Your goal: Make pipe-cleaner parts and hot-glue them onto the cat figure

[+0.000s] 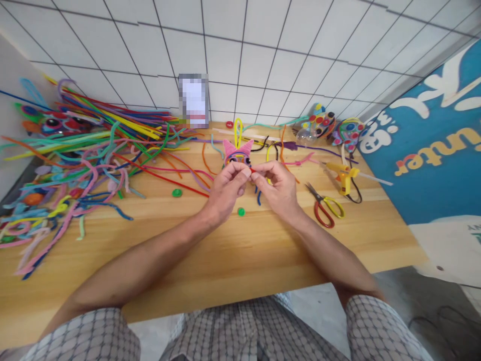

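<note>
My left hand point(229, 188) and my right hand point(278, 185) meet over the middle of the wooden table point(225, 260). Both pinch a short red pipe cleaner piece point(253, 170) between their fingertips. Just behind the hands stands a pink pipe-cleaner figure point(237, 153) with pointed ears, dark eyes and a yellow loop on top. A blue pipe cleaner end point(259, 197) shows below my right hand. Two green buttons point(241, 211) point(177, 192) lie on the wood near my left hand.
A big heap of coloured pipe cleaners point(82, 155) covers the table's left side. Scissors point(323, 205) with red and yellow handles and a yellow glue gun point(343, 178) lie at the right. Finished colourful figures point(334, 128) stand at the back right by the tiled wall.
</note>
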Tool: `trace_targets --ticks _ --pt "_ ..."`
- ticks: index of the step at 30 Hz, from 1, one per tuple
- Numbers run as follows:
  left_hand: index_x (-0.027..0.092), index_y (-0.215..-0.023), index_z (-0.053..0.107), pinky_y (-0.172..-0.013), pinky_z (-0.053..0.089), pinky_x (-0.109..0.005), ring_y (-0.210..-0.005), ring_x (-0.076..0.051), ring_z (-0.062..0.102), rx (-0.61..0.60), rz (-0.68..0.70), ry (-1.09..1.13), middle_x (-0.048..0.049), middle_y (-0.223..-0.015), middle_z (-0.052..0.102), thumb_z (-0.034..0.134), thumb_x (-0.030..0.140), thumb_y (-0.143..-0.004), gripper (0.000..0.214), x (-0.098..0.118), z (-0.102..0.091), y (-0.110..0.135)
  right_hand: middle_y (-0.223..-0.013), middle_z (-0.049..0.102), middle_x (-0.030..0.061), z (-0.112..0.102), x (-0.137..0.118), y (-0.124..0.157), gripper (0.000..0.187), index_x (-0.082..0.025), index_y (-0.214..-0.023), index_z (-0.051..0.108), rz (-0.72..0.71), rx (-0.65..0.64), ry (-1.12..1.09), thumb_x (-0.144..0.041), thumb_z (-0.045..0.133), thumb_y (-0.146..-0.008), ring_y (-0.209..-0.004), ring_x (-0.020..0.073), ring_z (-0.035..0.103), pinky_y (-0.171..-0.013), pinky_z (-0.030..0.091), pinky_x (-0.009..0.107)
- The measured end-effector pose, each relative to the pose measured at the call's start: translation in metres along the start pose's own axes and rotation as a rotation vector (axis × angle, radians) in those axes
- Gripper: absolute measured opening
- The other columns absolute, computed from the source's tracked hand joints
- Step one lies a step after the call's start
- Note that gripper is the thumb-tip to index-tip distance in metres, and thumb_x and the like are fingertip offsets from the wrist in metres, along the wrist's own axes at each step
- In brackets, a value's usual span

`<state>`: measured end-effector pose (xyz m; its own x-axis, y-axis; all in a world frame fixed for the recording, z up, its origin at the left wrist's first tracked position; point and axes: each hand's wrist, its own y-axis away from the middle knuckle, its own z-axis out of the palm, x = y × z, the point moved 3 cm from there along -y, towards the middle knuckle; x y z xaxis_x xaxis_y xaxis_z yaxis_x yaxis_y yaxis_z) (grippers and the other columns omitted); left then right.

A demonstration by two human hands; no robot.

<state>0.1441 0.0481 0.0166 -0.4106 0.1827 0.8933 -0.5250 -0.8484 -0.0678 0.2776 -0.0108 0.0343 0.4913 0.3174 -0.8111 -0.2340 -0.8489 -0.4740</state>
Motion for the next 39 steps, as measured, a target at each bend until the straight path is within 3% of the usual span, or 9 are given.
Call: trace_targets --ticks 7,21,27,34,39 --pt "0.020 -0.085 0.063 -0.048 0.031 -0.022 -0.052 -0.007 0.039 -0.050 0.019 -0.076 0.0049 -0.068 0.054 0.080 0.043 -0.085 0.029 -0.001 -0.003 -0.005 -0.088 0.074 0.0015 -0.003 0.001 0.000 0.010 -0.023 -0.102 0.072 -0.004 0.030 0.016 -0.027 0.066 -0.095 -0.078 0.0164 0.067 -0.075 0.056 0.033" --pt "0.020 -0.083 0.065 -0.048 0.031 -0.023 -0.051 -0.008 0.038 -0.283 -0.026 -0.327 0.0056 -0.061 0.051 0.079 0.035 -0.086 0.020 0.015 -0.007 -0.013 -0.076 0.066 -0.0049 -0.022 -0.012 -0.016 0.019 -0.023 -0.103 0.065 -0.023 -0.251 0.088 -0.018 0.061 -0.084 -0.065 0.0110 0.058 -0.063 0.047 0.026" --pt "0.020 -0.083 0.064 -0.047 0.029 -0.023 -0.051 -0.008 0.038 -0.169 0.009 -0.240 0.0049 -0.062 0.051 0.080 0.039 -0.085 0.025 0.013 -0.008 -0.011 -0.080 0.071 -0.0009 -0.018 -0.011 -0.015 0.006 -0.022 -0.094 0.069 -0.059 -0.158 0.053 -0.024 0.064 -0.091 -0.069 0.0133 0.061 -0.067 0.050 0.029" --pt "0.020 -0.084 0.064 -0.048 0.029 -0.023 -0.051 -0.007 0.038 -0.057 -0.016 -0.089 0.0045 -0.066 0.052 0.082 0.041 -0.082 0.028 0.003 -0.005 -0.005 -0.080 0.070 0.0001 -0.007 -0.003 -0.005 0.009 -0.023 -0.097 0.072 -0.047 -0.064 0.072 -0.028 0.065 -0.096 -0.073 0.0160 0.064 -0.072 0.053 0.033" --pt "0.021 -0.087 0.063 -0.049 0.030 -0.023 -0.050 -0.006 0.039 0.019 -0.053 0.016 0.0058 -0.067 0.051 0.083 0.041 -0.079 0.029 -0.001 -0.001 -0.001 -0.096 0.073 0.0018 0.004 0.003 0.000 0.020 -0.025 -0.110 0.066 0.031 -0.015 -0.069 -0.041 0.069 -0.098 -0.084 0.0163 0.068 -0.078 0.057 0.033"
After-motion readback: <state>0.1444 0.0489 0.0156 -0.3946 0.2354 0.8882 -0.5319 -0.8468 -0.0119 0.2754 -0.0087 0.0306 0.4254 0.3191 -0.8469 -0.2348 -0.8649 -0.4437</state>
